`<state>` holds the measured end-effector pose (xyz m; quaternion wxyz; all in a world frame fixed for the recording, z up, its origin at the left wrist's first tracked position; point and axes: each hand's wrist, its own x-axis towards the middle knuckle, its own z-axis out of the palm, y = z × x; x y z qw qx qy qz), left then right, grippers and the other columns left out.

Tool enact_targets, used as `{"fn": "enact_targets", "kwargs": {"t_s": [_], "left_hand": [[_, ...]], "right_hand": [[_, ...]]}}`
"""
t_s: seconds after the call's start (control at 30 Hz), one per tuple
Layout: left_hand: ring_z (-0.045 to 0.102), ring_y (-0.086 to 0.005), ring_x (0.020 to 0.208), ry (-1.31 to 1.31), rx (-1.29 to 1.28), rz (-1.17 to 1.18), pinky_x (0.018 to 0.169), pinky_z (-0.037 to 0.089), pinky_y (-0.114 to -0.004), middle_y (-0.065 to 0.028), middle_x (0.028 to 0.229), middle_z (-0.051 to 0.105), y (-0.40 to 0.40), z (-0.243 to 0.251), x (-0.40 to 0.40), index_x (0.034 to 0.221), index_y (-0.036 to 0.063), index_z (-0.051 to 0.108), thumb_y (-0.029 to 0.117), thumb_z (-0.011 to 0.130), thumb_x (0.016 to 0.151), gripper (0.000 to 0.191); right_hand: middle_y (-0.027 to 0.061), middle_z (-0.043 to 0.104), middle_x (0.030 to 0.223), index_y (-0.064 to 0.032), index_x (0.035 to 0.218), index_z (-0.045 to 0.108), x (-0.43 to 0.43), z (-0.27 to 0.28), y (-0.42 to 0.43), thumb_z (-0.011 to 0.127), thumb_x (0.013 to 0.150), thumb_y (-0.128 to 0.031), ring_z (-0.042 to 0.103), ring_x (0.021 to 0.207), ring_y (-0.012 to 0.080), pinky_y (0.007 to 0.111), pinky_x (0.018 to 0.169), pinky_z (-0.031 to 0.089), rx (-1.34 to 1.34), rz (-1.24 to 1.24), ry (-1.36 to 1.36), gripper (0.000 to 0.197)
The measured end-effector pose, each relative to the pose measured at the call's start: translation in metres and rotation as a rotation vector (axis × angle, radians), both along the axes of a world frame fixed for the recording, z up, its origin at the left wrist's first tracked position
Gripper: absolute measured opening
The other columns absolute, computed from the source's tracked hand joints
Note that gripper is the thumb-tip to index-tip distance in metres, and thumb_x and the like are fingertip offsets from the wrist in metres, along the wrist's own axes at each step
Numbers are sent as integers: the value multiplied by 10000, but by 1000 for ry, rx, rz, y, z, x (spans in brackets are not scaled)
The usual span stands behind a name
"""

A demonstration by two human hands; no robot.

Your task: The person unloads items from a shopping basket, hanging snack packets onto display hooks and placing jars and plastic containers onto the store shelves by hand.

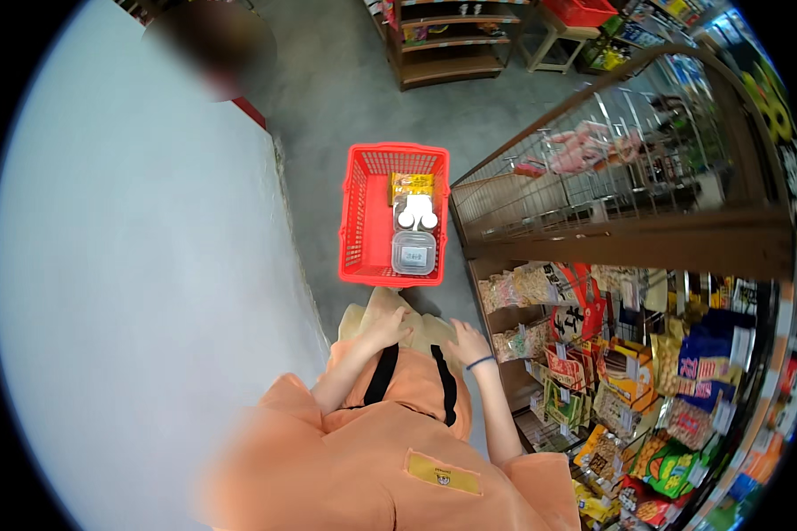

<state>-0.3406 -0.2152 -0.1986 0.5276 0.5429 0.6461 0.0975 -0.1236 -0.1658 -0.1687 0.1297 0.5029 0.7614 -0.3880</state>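
Observation:
A red plastic shopping basket [370,229] stands on the floor in front of me. Along its right side lie a clear plastic food container with a white label [414,253], a yellow packet [420,182] and, between them, white round-topped items [418,214] that I cannot identify further. My left hand [388,328] rests by my thigh over the light trousers, holding nothing. Just above my right knee hangs my right hand [470,342], fingers apart and empty, with a dark blue band on the wrist. Both hands are apart from the basket.
A white wall [173,265] runs close along my left. On my right stand shelves of bagged snacks [627,372] and a wire rack end with a brown frame [624,235]. Farther ahead are a wooden shelf unit [451,63] and a stool [558,36] bearing a red basket.

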Motion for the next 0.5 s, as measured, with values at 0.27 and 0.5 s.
{"fn": "enact_targets", "kwargs": {"t_s": [0.27, 0.5], "left_hand": [[546, -312, 911, 237, 127, -87, 779, 431, -398, -178, 993, 565, 35, -78, -68, 1096, 32, 448, 255, 566, 745, 433], [584, -264, 846, -264, 30, 464, 772, 437, -332, -133, 873, 611, 121, -134, -115, 1014, 21, 499, 145, 517, 783, 262]], "right_hand": [[186, 552, 1043, -28, 1083, 503, -68, -77, 82, 575, 784, -256, 530, 985, 296, 353, 839, 415, 64, -418, 336, 382], [114, 589, 975, 36, 1040, 532, -99, -141, 193, 488, 837, -85, 562, 885, 151, 256, 796, 435, -211, -984, 706, 240]]}}
